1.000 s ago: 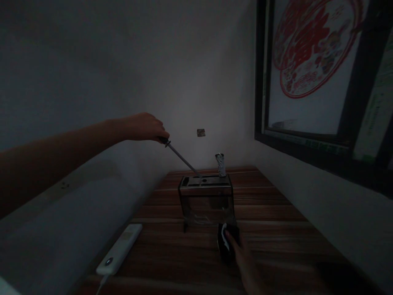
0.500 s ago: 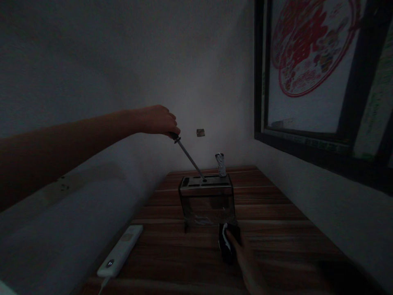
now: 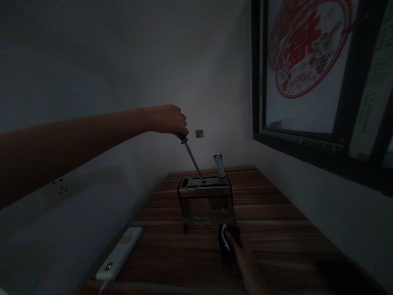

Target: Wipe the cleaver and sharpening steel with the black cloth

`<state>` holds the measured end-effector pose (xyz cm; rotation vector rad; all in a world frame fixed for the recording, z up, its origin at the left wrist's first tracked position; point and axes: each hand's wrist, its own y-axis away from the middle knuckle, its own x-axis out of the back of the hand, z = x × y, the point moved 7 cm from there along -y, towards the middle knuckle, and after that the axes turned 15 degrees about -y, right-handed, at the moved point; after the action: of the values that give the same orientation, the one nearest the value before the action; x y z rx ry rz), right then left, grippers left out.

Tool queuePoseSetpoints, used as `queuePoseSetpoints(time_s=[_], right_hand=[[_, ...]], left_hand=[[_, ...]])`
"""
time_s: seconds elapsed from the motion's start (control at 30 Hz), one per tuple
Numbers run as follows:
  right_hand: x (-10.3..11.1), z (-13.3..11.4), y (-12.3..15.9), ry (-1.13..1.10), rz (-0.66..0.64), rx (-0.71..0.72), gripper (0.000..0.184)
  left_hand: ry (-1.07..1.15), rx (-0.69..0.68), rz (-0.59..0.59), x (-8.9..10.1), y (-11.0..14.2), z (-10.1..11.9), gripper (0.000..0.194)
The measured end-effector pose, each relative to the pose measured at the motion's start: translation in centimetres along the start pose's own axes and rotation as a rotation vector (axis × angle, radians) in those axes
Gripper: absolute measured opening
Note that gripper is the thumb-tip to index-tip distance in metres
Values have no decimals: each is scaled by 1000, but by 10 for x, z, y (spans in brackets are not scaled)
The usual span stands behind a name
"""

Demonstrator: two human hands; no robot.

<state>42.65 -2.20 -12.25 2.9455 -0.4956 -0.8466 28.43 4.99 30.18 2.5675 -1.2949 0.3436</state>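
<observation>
My left hand [image 3: 172, 119] is closed round the black handle of a sharpening steel [image 3: 193, 157]. The rod slants down to the right, its tip at a round hole in the top of a knife block [image 3: 205, 191] with dark metal edges and see-through sides. Whether the tip is inside the hole is hard to tell. A silver, patterned handle [image 3: 220, 166] stands up at the block's back right. In front of the block, my right hand [image 3: 241, 250] grips a soft-looking black thing with a white edge [image 3: 227, 246], its kind unclear in the dim light.
The block stands on a wood-grain table [image 3: 264, 229]. A white power strip [image 3: 119, 254] with a cord lies at the left edge. Walls rise behind and on both sides, with a wall socket [image 3: 59, 186] at left. A dark-framed window [image 3: 256, 102] with red decorations is at right.
My left hand has moved slightly right, and the steel leans a little less, its tip still at the hole. My right hand keeps its hold. The view has shifted slightly.
</observation>
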Motion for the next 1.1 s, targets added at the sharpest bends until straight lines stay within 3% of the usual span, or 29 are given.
queuePoseSetpoints(time_s=[0.2,0.6,0.87,1.1], right_hand=[[-2,-5,1,-10,7,44,55],[3,7,-4,0,-3,-10,55],[-2,1,-1,-14,-18,10,51],[-3,5,-5,23,-38,22,54]], left_hand=[[-3,9,2,2,-11,4,14],[-54,1,-44,5,-42,23,5],[-96,-56,-88,-9,-64,60,6],[-36,-123,-123,-22,-76,109,18]])
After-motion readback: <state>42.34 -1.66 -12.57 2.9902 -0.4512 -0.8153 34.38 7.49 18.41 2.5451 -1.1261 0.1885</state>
